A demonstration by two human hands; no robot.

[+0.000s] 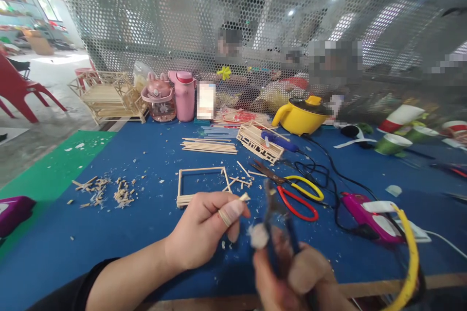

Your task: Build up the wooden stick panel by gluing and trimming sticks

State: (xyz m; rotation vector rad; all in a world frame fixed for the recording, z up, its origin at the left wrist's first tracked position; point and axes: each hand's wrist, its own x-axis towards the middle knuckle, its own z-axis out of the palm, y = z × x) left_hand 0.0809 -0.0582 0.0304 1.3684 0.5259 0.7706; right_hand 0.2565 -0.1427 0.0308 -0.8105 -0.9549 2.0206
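My left hand is closed in a pinch, with the end of a short wooden stick showing beyond the fingertips. A beige band wraps its thumb. To the right, my right hand is wrapped round dark-handled cutting pliers, both blurred by motion. The jaws point up, apart from the stick; whether they are parted is unclear. Just behind my left hand lies a rectangular wooden stick frame. Small cut stick pieces are scattered beside it.
Scissors with red and yellow handles lie beyond the pliers. A glue gun with a blue handle rests by a small wooden model. Offcuts lie left, a yellow pot stands behind, and black cables run along the right.
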